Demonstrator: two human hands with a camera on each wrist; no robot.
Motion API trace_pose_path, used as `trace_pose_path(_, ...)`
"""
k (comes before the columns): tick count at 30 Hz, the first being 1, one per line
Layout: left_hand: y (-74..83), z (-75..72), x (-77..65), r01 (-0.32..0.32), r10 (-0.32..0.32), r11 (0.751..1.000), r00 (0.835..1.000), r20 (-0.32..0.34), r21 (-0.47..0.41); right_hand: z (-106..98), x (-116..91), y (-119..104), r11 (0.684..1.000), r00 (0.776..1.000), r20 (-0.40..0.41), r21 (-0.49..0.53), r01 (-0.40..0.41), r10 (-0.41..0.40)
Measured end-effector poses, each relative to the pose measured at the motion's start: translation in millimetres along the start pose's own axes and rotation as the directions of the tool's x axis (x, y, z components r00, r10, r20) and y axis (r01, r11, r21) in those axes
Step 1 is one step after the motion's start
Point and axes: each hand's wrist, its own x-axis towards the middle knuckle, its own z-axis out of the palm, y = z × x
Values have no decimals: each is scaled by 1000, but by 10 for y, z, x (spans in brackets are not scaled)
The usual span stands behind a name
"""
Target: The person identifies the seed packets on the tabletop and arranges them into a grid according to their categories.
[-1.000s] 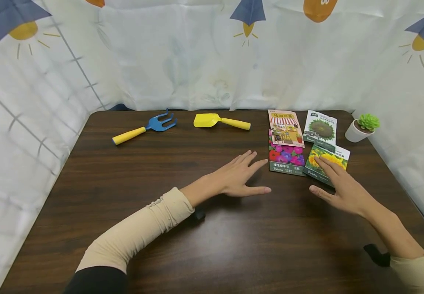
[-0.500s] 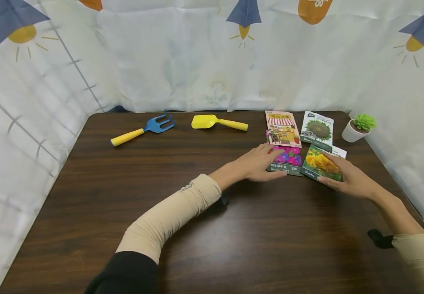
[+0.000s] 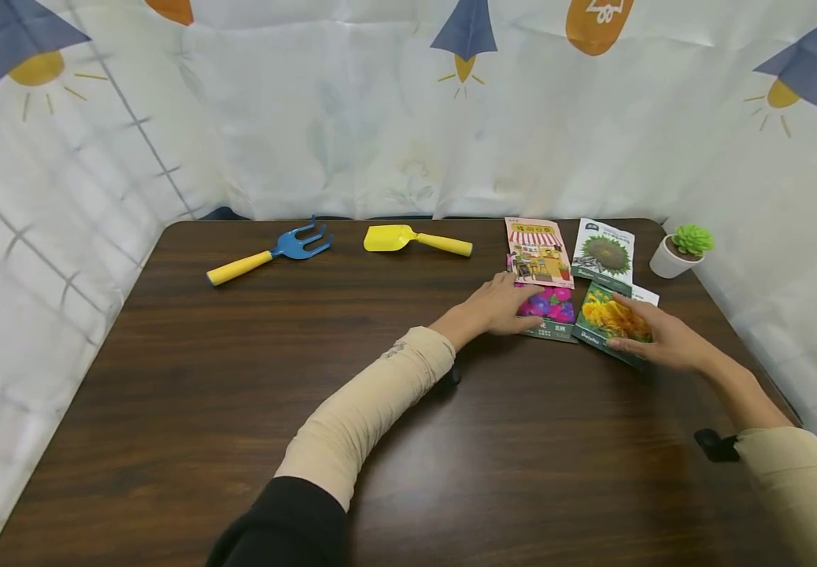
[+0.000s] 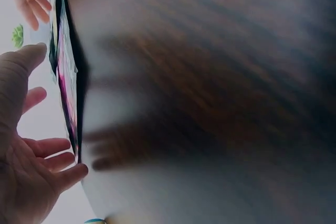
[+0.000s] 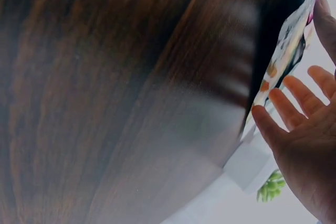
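Several seed packets lie overlapping at the table's back right. My left hand (image 3: 497,305) rests at the left side of the packet with pink and purple flowers (image 3: 556,304), its fingers extended along that edge and thumb near the front. On top of that packet's far part lies a pink packet with a striped awning (image 3: 539,250). My right hand (image 3: 672,340) is at the right side of the yellow-flower packet (image 3: 608,316), fingers loosely stretched over its edge. Behind it is a white packet with a sunflower head (image 3: 603,253). In the right wrist view, the right fingertips (image 5: 261,113) meet the packets' edge.
A white pot with a green succulent (image 3: 682,250) stands at the back right corner. A yellow toy shovel (image 3: 415,239) and a blue hand fork with yellow handle (image 3: 267,253) lie along the back edge. A white printed curtain (image 3: 352,118) hangs behind the table (image 3: 253,409).
My left hand has moved right, from bare table to the purple-flower packet. My right hand has shifted from above the yellow-flower packet to its right edge. The head view has turned slightly.
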Motion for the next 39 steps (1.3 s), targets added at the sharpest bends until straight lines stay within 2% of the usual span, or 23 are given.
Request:
trace_pose_path(5,16,18,86,32,-33,999,999,10,31,-17,33,27,999,999,10,-28,-42,42)
trace_pose_path(12,34,36,100,83,-84,993,996,2,82,-1,56,63,996,999,2,-77,-36,36)
trace_pose_path(19,53,88,64,120,-122,988,992,17,101,16,69,84,999,999,27,-25,-38,39)
trace_pose_path(30,66,102,57,127,-131,985,991,23,119,70,51,140,999,998,35,19,-47,47)
trace_pose_path(39,70,79,18,118,-122,986,992,24,119,49,32,148,999,998,34,18,-47,46)
